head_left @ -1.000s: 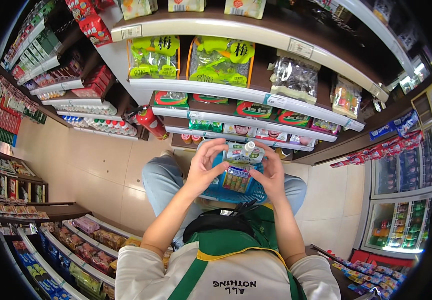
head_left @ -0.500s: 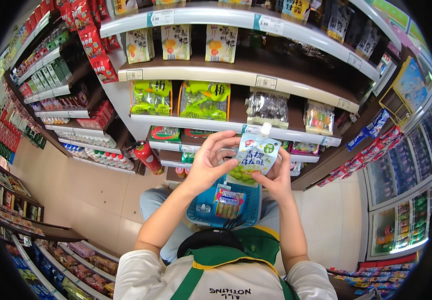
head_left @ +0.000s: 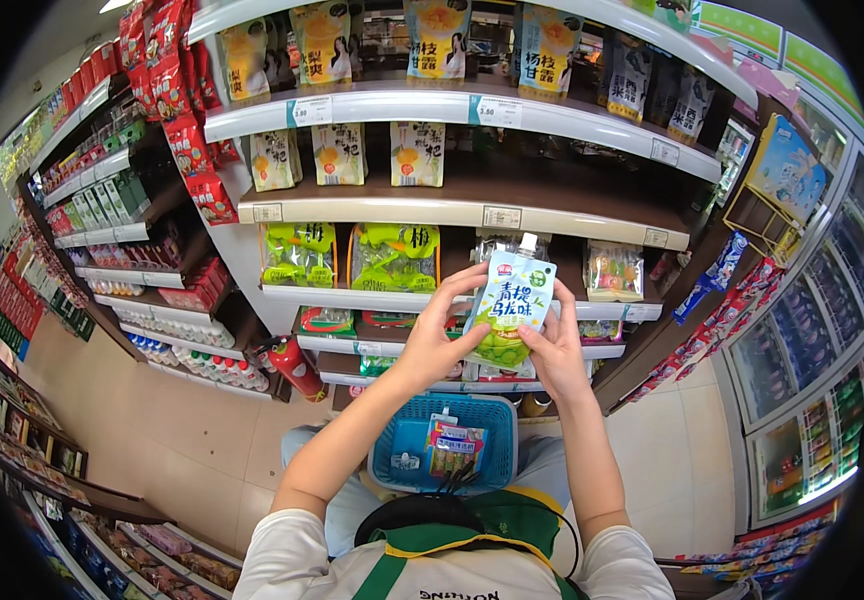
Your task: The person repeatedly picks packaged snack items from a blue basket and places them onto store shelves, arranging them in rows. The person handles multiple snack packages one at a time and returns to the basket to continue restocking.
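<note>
A light blue and green spouted drink pouch (head_left: 512,305) with a white cap stands upright in front of the shelves, its printed front facing me. My right hand (head_left: 562,345) is closed on its right side, the thumb pressed on the front and fingers behind. On the opposite edge, my left hand (head_left: 440,335) pinches the pouch with its thumb and curled fingers. Below my hands sits a blue plastic basket (head_left: 502,430) between my knees. Inside it lie a colourful packet (head_left: 455,448) and a small clear-and-white item that I cannot make out.
Ahead rise shelves (head_left: 352,210) with yellow and white pouches, green bags (head_left: 394,258) and other snack packs. A red fire extinguisher (head_left: 297,368) stands at the lower left of them. Glass-door coolers (head_left: 802,400) line the right side; more stocked shelves run along the left.
The shelves now sit lower in view, with another row showing at the top. My left hand has come onto the pouch's left edge, and the pouch has turned more upright. More of the basket shows.
</note>
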A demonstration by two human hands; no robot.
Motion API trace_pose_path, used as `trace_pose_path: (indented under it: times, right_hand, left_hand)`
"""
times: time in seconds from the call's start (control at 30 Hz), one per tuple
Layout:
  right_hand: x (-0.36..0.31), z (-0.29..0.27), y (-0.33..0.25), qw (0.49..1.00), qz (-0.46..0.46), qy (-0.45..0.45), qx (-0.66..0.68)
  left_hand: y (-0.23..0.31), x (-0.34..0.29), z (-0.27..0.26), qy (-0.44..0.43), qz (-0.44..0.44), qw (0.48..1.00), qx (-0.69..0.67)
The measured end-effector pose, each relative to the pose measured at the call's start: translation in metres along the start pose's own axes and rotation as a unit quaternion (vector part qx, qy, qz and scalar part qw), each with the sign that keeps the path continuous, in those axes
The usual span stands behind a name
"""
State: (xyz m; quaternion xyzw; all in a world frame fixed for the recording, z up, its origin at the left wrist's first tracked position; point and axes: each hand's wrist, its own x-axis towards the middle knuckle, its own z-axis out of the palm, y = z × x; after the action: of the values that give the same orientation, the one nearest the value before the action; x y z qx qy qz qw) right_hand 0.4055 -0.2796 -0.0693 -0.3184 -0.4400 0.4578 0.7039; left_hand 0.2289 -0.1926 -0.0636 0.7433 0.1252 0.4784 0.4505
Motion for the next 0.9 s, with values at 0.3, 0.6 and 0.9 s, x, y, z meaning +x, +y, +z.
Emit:
trace_pose_path:
  times: [0.3,0.6,0.9]
  right_hand:
    - [0.005,-0.007,0.009,0.998,0.062,0.004,-0.034]
    - [0.039,0.005,-0.034,0.974,0.090,-0.073,-0.193]
    - [0.134,0.004,-0.053,0.973,0.012,-0.006,-0.229]
  left_hand:
    - [-0.032,-0.004,0.007,-0.017,-0.211,0.975,-0.073]
    - [-0.018,0.043,-0.001,0.027,-0.233,0.964,-0.124]
    - [-0.014,0.142,-0.023,0.030,-0.177,0.983,-0.021]
